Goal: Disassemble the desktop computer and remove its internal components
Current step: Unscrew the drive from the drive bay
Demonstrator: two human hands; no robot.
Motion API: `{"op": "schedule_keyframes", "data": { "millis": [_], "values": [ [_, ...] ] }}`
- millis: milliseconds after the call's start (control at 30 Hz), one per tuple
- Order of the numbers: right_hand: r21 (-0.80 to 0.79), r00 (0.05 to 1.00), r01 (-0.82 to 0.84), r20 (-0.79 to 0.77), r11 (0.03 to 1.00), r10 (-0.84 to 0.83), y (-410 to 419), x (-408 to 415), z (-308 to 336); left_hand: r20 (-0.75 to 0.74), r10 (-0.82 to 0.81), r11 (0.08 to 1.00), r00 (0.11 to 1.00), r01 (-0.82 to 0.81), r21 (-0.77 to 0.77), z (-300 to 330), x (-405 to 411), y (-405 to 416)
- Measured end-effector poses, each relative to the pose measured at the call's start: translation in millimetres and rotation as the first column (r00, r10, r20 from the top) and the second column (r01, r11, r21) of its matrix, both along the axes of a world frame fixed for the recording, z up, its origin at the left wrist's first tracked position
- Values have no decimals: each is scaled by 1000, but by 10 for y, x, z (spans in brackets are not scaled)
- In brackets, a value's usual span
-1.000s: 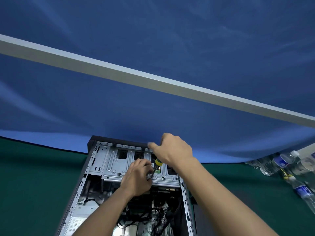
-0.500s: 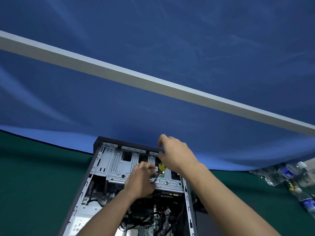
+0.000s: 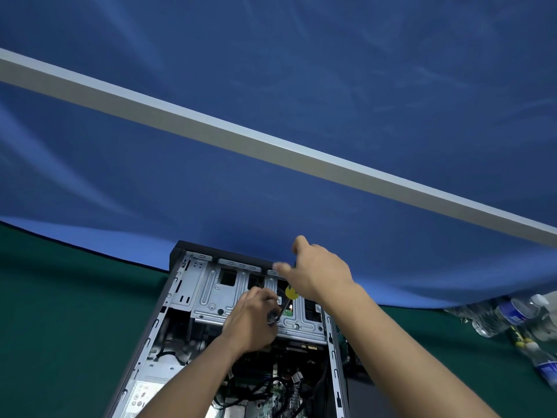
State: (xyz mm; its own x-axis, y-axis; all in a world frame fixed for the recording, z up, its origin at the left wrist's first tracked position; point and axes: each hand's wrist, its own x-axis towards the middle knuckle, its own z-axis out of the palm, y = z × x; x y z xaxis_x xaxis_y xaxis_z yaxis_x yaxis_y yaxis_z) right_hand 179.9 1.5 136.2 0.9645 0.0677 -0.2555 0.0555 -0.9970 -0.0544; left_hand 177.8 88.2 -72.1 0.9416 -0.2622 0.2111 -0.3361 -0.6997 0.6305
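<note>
— So where's the case?

— Lying open on the green counter, against its far edge, where the blue cloth hangs down behind it. The open side faces up. The far end is a silver drive cage; nearer in sit a board with black cables, and at the near left a grey box with a white label.

— And the left hand?

— Down over the cage's near edge, fingers curled round something small and dark; I cannot tell what. The thin shaft of a screwdriver meets it right there.

— Who holds the screwdriver?

— Its yellow handle shows just under the right hand, which is raised above the cage's far right corner. The thumb and forefinger stick out, blurred; the palm hides the handle's top, so whether that hand grips it I cannot tell.

— Anything else on the counter?

— Clear plastic bottles with blue labels lie in a heap at the right edge, well apart from the case. A pale grey bar runs slantwise across the cloth above everything.
</note>
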Motion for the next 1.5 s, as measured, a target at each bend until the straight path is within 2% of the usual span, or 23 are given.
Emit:
{"op": "schedule_keyframes", "data": {
  "millis": [67,133,200,267,300,367,433,500,633,767,867,900,967,1033,1167,1267,1367,1433,1500],
  "values": [
    [53,1000,7,19,999,-8,2,7,-17,-1,0,1000,1000,0,1,-5,0,4],
    [145,998,44,-43,988,-38,13,19,-6,-1,-5,1000,1000,6,6,0,7,0],
    [13,999,42,-22,999,-41,33,12,-2,-9,-3,1000,1000,3,5,0,12,-1],
    [-165,995,46,95,985,-30,33,-6,-37,-47,23,1000,999,-24,-19,-7,11,6],
    [-168,990,64,133,984,-42,25,-10,-59,-57,28,999,998,-30,-26,-13,11,8],
    [-69,987,100,133,993,-90,-8,8,-88,-48,12,1000,999,-13,-18,-14,21,4],
    [64,994,102,39,993,-104,-35,28,-39,-45,8,1000,999,-9,-8,-16,32,2],
    [111,994,97,-56,989,-92,-34,29,30,-48,20,1000,999,-20,-3,-27,38,2],
    [-24,994,103,24,994,-102,-54,-19,1,-56,37,998,998,-39,-41,-45,33,-1],
    [60,998,69,-7,996,-69,-68,-7,21,-69,41,999,997,-42,-13,-42,45,-9],
    [-90,998,56,30,994,-53,-110,-17,7,-84,38,999,996,-40,-26,-58,43,3],
    [-89,997,54,60,995,-49,-135,-14,-12,-82,32,999,996,-34,-25,-63,44,4],
    [18,998,39,49,999,-40,-176,-9,-12,-82,25,999,996,-27,-25,-54,50,0],
    [100,999,48,-26,994,-46,-198,-14,9,-92,30,999,995,-33,-31,-48,54,0],
    [-7,995,60,78,998,-59,-222,-59,-39,-93,17,1000,995,-19,-19,-63,57,6],
    [117,998,38,47,992,-44,-216,-82,-42,-96,19,1000,995,-20,-8,-63,63,4],
    [40,994,52,95,998,-56,-217,-94,-58,-108,32,999,994,-35,-22,-63,66,5],
    [95,991,64,110,993,-74,-217,-83,-80,-122,38,999,992,-42,-30,-58,72,1],
    [170,995,65,63,983,-77,-204,-70,-68,-131,41,998,991,-46,-38,-44,79,-2]
  ]
}}
